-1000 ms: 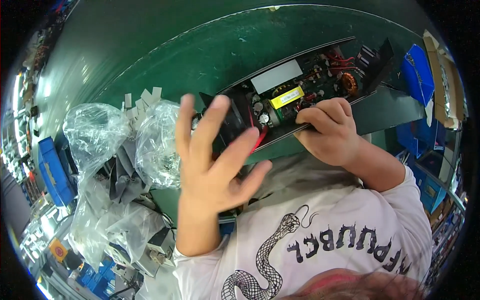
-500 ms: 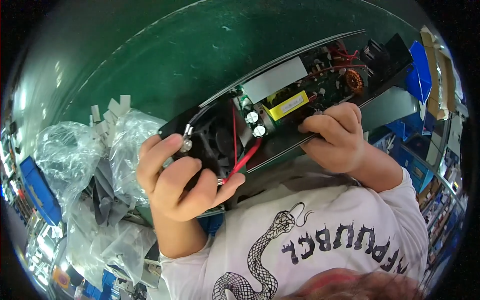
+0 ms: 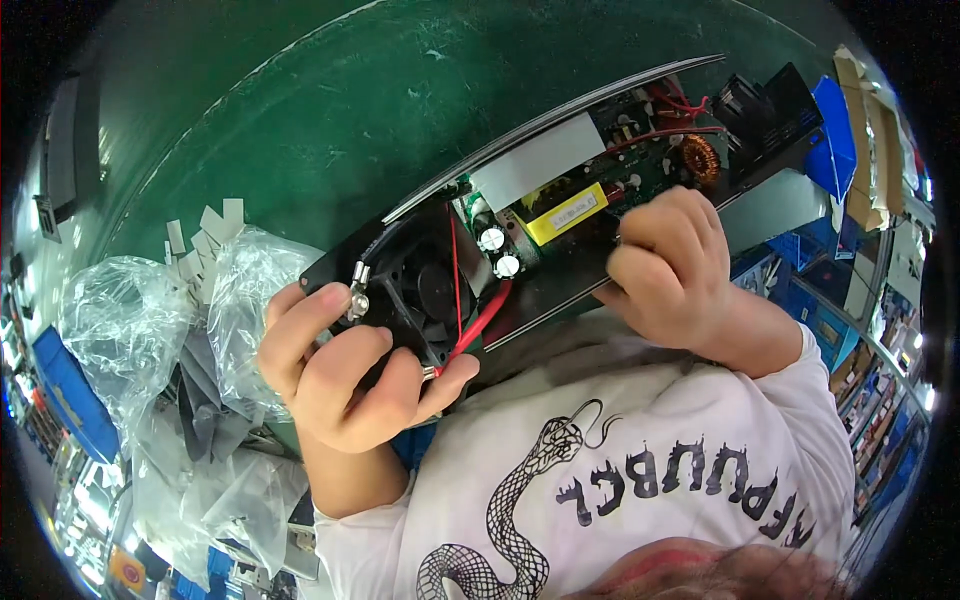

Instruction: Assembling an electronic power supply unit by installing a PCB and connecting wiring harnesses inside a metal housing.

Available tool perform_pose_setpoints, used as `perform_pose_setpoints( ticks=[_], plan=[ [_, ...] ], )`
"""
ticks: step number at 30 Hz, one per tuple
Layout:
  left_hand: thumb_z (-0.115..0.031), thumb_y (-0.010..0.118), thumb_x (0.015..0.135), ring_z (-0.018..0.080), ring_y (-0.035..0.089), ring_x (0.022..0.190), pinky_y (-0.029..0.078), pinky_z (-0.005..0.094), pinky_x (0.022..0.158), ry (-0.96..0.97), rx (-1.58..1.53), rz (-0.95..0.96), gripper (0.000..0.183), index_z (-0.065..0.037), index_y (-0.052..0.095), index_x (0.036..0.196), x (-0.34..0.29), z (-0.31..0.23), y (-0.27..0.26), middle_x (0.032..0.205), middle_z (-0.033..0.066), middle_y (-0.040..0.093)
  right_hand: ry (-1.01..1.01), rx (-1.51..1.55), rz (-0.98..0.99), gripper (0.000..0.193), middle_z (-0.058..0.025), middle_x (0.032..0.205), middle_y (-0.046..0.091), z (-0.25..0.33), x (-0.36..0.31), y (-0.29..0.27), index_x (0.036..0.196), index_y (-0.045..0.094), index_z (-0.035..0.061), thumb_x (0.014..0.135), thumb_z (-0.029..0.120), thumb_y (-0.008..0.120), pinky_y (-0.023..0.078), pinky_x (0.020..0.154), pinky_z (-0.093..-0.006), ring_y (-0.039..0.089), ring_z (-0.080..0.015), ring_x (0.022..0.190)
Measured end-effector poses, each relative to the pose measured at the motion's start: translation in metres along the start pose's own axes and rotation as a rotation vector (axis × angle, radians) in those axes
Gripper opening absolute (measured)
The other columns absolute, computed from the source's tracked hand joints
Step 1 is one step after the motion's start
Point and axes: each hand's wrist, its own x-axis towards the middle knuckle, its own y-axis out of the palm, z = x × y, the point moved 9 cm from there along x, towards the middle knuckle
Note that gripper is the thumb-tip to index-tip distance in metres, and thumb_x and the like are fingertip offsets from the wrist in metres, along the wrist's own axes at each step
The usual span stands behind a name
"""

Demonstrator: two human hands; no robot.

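Note:
A long open power inverter lies tilted in front of me, its circuit board facing up. It carries a yellow-wrapped transformer, a copper-wound coil and round capacitors. My left hand is closed around the near-left end, beside a black fan and a metal ring terminal. A thick red cable runs to its fingertips. On the near long edge, my right hand is closed with curled fingers; part of its grip is hidden.
Beneath the inverter is a green work surface. Clear plastic bags and white strips lie at the left, near a blue bin. Another blue bin and a cardboard box stand at the right.
The inverter and my left hand have shifted slightly left in the picture. My right hand's fingers have drawn up and back from the board into a tighter curl.

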Motion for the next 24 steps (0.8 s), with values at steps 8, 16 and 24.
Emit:
perform_pose_setpoints(
  ticks=[8,16,24],
  plan=[
    [-0.034,0.088,0.058,0.0351,0.059,0.097,0.048,0.0465,0.065,0.062,-0.017,-0.046,0.042,-0.016,0.054,0.074,-0.003,0.002,-0.002,0.087,0.0034,0.056,0.143,-0.01,0.26,0.046,-0.0053,0.087,0.053,-0.009,0.017,0.011,0.082,0.058,0.011,0.044,0.014,0.083,0.046,0.064,-0.0379,0.055,-0.025,0.073],
    [-0.028,0.087,0.053,0.0344,0.058,0.09,0.051,0.0413,0.067,0.124,-0.034,-0.083,0.04,-0.014,0.055,0.07,0.004,-0.009,-0.009,0.082,0.0041,0.055,-0.125,-0.006,0.15,0.035,-0.0012,0.09,0.055,0.004,0.008,0.001,0.085,0.066,0.0143,0.054,0.018,0.083,0.047,0.068,-0.035,0.054,-0.0218,0.075],
    [-0.024,0.088,0.054,0.035,0.058,0.092,0.052,0.042,0.07,0.117,-0.035,-0.09,0.038,-0.013,0.057,0.073,0.005,-0.014,-0.011,0.085,0.0046,0.056,-0.126,-0.071,0.135,0.026,0.0009,0.09,0.056,0.007,0.006,0.002,0.085,0.069,0.0166,0.064,0.024,0.081,0.048,0.072,-0.0348,0.055,-0.0201,0.083]
  ],
)
